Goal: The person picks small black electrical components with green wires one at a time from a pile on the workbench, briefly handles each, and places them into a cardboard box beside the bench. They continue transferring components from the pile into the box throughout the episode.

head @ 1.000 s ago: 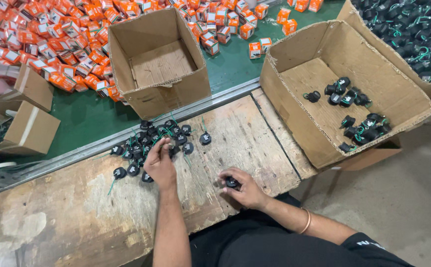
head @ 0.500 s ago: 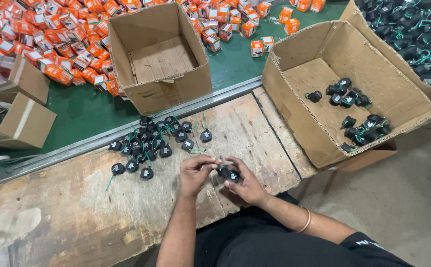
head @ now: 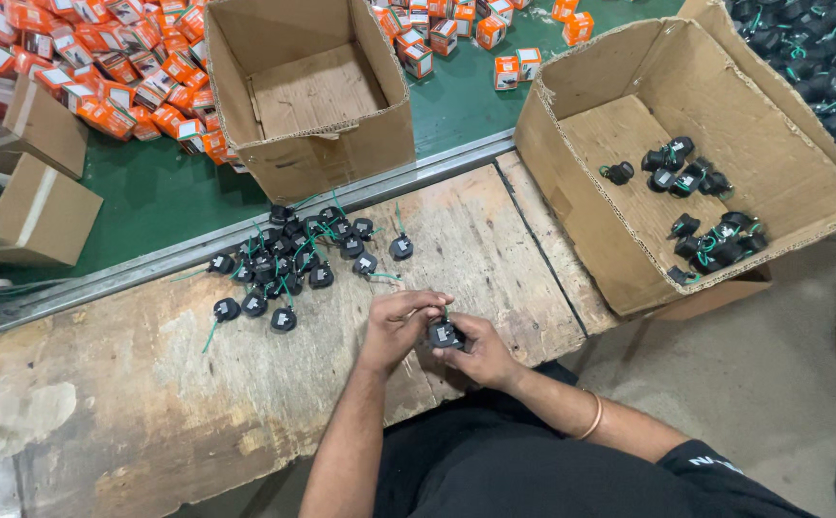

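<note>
Both hands, left hand (head: 400, 321) and right hand (head: 480, 347), clamp one black plug part (head: 444, 335) between them, pile of parts (head: 293, 264) up-left on worktop (head: 149, 403).

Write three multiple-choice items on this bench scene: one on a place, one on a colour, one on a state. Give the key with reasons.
1. Where does the pile of black parts lie?
A. on the wooden bench
B. on the concrete floor
C. on the person's lap

2. What colour are the small cartons on the green belt?
A. blue
B. orange
C. black

3. How is the black part held?
A. by the left hand alone
B. lying loose on the bench
C. between both hands

Key: 1 A, the pile rests on the wooden bench; 2 B, they are orange and white; 3 C, left hand and right hand both grip it.
</note>
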Demonstrator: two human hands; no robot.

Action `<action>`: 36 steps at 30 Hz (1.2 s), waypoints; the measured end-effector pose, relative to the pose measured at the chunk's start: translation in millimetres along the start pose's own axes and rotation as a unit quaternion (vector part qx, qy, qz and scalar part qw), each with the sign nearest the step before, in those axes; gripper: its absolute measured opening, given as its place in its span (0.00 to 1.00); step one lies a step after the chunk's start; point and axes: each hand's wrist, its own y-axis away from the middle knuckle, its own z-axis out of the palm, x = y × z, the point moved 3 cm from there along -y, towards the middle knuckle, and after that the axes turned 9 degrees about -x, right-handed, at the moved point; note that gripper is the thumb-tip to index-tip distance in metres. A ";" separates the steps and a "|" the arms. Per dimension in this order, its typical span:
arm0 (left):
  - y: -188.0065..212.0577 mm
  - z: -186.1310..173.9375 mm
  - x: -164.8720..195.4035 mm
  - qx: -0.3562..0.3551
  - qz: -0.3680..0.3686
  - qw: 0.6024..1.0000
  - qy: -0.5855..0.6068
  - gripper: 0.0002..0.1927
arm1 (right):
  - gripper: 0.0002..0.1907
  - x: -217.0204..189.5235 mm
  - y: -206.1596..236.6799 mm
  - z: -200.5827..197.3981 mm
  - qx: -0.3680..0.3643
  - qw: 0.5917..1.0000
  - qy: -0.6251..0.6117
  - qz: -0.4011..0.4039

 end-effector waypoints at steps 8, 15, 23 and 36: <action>-2.1 2.2 -6.5 -0.024 -0.093 0.995 0.025 0.09 | 0.17 -8.3 -1.8 -3.0 0.084 0.993 0.068 -0.049; -2.8 5.3 -12.8 -0.043 -0.158 0.967 0.196 0.09 | 0.15 -11.8 -2.2 -1.0 0.062 0.997 0.043 -0.017; -12.0 -0.9 14.1 -0.053 -0.064 0.993 0.086 0.11 | 0.20 -28.2 -6.9 -4.6 0.111 0.993 0.002 -0.042; -10.5 -49.4 41.3 0.277 -0.180 0.890 -0.314 0.16 | 0.17 -28.9 -1.5 -5.4 0.060 0.978 -0.194 -0.037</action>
